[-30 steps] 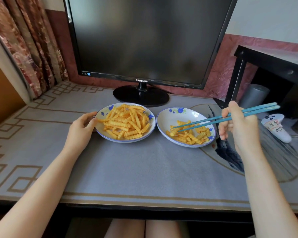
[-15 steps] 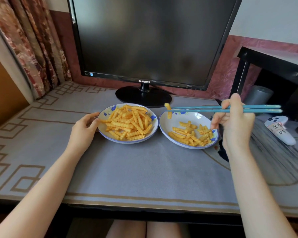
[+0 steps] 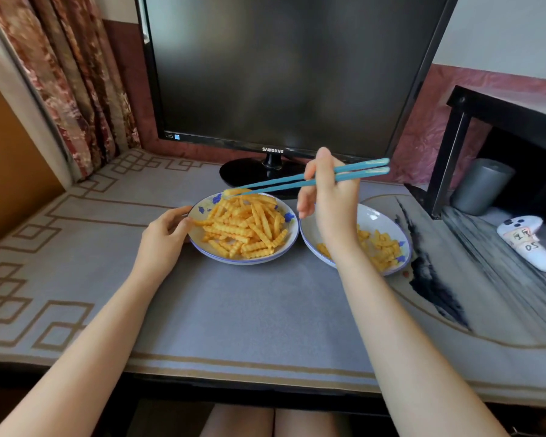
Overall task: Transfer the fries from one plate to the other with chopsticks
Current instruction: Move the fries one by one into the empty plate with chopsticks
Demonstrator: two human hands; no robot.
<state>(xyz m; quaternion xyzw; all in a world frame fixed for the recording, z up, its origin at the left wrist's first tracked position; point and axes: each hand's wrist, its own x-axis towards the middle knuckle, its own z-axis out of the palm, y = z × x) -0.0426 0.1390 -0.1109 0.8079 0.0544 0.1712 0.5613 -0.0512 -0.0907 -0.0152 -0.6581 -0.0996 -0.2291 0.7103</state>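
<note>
Two white plates with blue flowers stand side by side on the table. The left plate [image 3: 292, 233] is heaped with crinkle-cut fries [image 3: 245, 230]. The right plate [image 3: 372, 216] holds a smaller scatter of fries [image 3: 380, 247], partly hidden by my right wrist. My right hand [image 3: 330, 200] grips a pair of blue chopsticks [image 3: 353, 171] whose tips pinch one fry [image 3: 235, 192] above the far rim of the left plate. My left hand [image 3: 164, 236] rests on the table and touches the left plate's left rim with its fingertips.
A black monitor [image 3: 278, 74] on a round stand rises just behind the plates. At the right are a black shelf frame [image 3: 454, 146], a grey cylinder [image 3: 481, 186] and a white controller [image 3: 527, 242]. Patterned curtains [image 3: 70, 80] hang at the far left. The table's front edge runs near my lap.
My right hand has carried the chopsticks with the pinched fry leftward, from above the right plate to above the left plate's far rim. My left hand stays at the left plate.
</note>
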